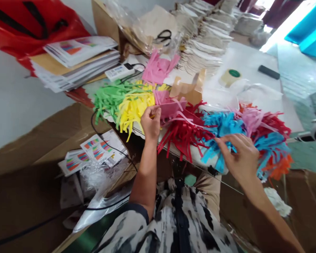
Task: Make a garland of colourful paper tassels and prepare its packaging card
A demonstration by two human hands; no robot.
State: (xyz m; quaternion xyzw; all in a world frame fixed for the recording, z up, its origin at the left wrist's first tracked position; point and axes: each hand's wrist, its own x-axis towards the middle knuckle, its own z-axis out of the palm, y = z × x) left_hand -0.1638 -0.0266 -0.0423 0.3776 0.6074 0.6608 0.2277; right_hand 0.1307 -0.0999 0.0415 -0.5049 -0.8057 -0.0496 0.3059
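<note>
Piles of cut paper fringe lie along the table's near edge: green (109,98), yellow (133,107), pink (171,105), red (183,135) and blue (221,128). My left hand (150,123) is closed in a pinch on the edge of the pink fringe, right beside the yellow pile. My right hand (239,154) rests on the blue fringe with fingers curled, pinching a few blue strips. Further right lies a mixed heap of pink, red, blue and orange fringe (268,140).
A white table (252,66) carries a tape roll (230,75), a dark remote (268,72), black scissors (163,36), stacks of cream paper pieces (208,38) and printed sheets (79,58). A red bag (28,24) lies at the back left. Cardboard boxes (42,140) and cables sit below.
</note>
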